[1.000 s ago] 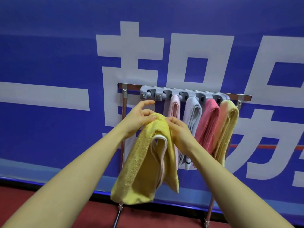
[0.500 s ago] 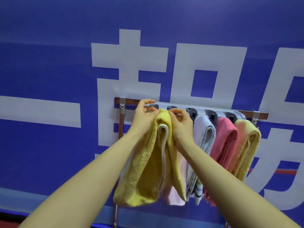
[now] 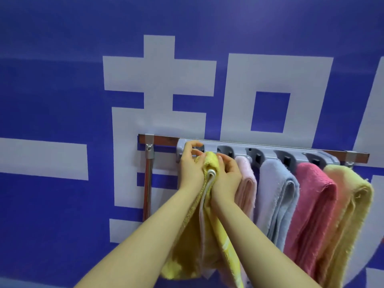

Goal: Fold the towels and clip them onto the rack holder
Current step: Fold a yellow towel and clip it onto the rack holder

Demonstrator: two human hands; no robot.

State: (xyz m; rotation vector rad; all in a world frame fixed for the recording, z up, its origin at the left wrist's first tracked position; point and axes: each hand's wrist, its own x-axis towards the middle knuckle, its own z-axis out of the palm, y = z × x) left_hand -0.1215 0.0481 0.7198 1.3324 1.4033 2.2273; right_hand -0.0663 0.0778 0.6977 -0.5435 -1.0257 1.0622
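We see both hands pinching the folded top of the yellow terry towel [image 3: 188, 242] at the leftmost slot of the grey plastic clip rack holder [image 3: 268, 151]. The left hand [image 3: 191, 165] curls its fingers over the fold and the rack edge; the right hand [image 3: 227, 173] grips the fold from the other side. Beside it hang a pale pink towel [image 3: 247, 190], a light blue towel [image 3: 276, 200], a deep pink towel [image 3: 311, 206] and a peach-yellow towel [image 3: 349, 208]. The blue banner [image 3: 62, 80] behind shows large white characters, cropped and only partly legible.
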